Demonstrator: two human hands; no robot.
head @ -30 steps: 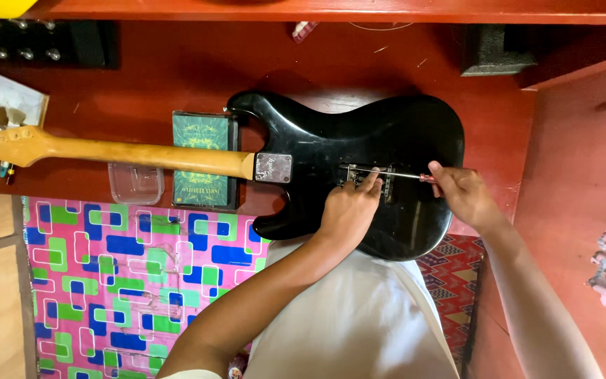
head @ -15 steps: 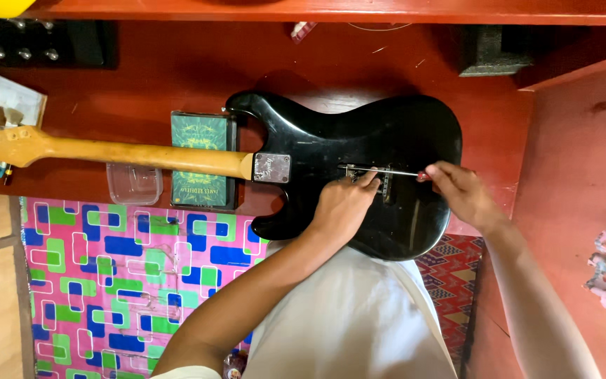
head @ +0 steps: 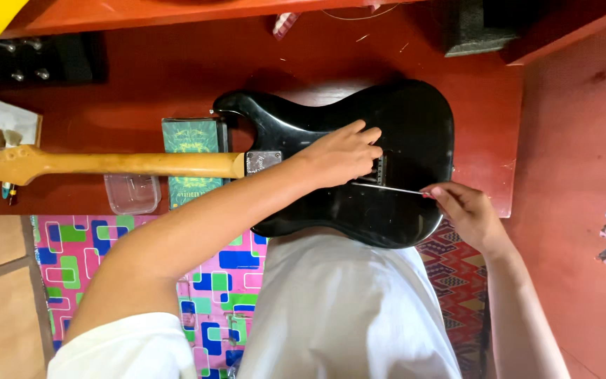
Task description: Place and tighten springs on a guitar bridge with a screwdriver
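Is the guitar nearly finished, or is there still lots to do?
Hard to say it's nearly finished. The black guitar already lies face down on the red table. Right now the left hand presses near the open slot in its back, while the right hand pinches a thin metal rod or string. That slot is still uncovered.

My left hand (head: 341, 156) presses on the black guitar (head: 359, 140) lying face down on the red worktop (head: 177, 70), while my right hand (head: 468, 214) pinches a thin string (head: 387, 187).
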